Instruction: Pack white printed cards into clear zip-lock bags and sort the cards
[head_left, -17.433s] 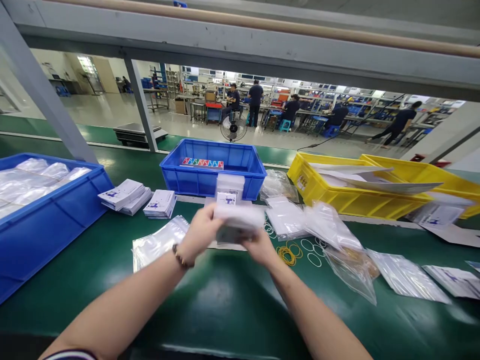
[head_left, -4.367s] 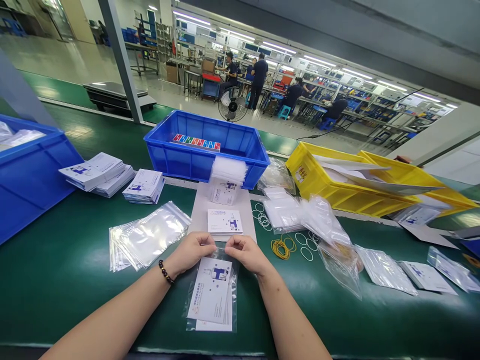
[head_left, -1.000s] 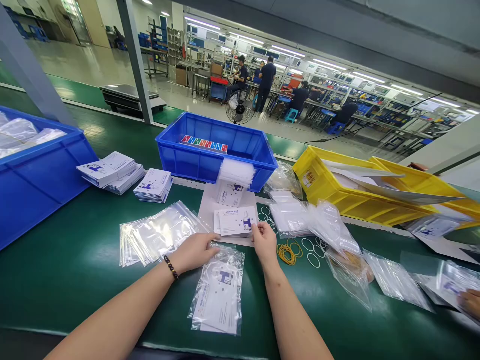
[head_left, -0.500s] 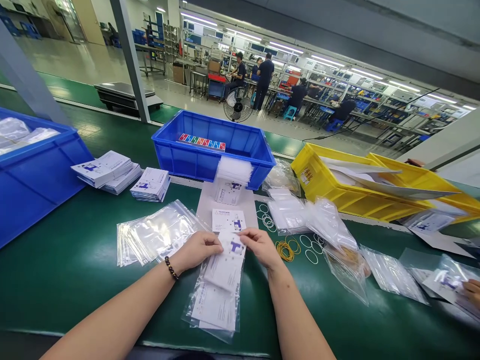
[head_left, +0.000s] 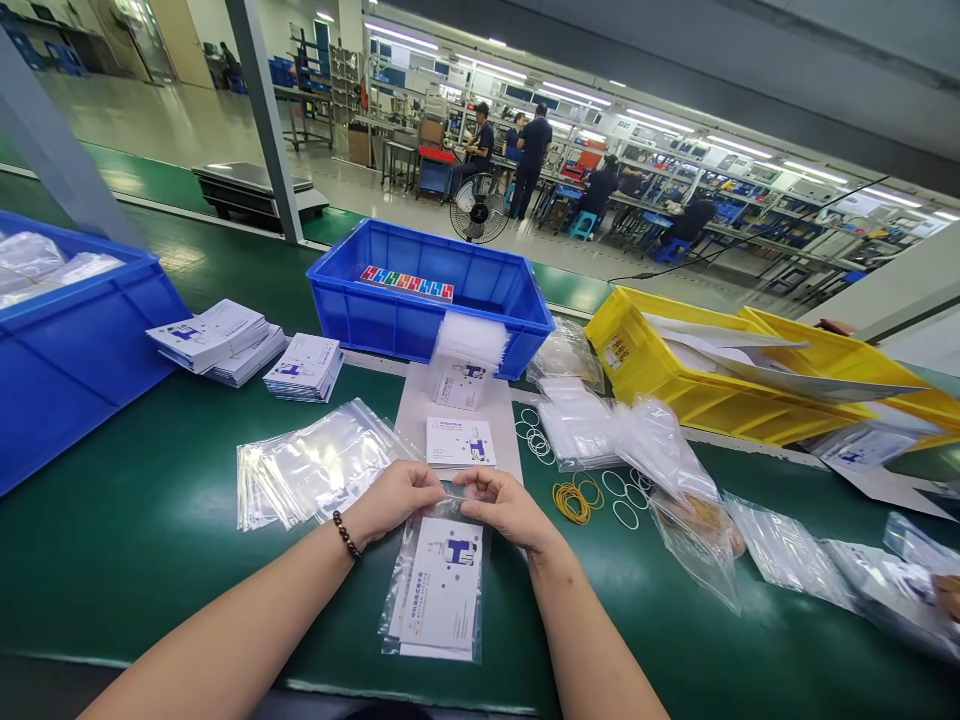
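Note:
A clear plastic bag [head_left: 478,610] lies upright in front of me with a white booklet [head_left: 441,595] inside, printed with a purple picture. My left hand [head_left: 394,500] pinches the bag's top edge at its left corner. On the opposite side, my right hand [head_left: 506,507] has thumb and fingers closed on the same top edge. Beneath this bag, more bagged booklets show at its lower left. Just beyond my fingers a short stack of booklets [head_left: 459,443] rests on a pale sheet [head_left: 506,425]. To the left spreads a fan of flat clear bags [head_left: 315,460].
Behind stand a blue bin [head_left: 427,335], another blue bin [head_left: 67,360] at left and a yellow bin [head_left: 712,375]. Booklet piles [head_left: 304,368] sit at left. Rubber bands [head_left: 571,503] and plastic packets [head_left: 577,430] lie at right, near another person's hand [head_left: 946,592].
The white booklet has gone down into the plastic bag. My right hand has moved left from the booklet's edge to the bag's top. Another person's bag at far right has shifted.

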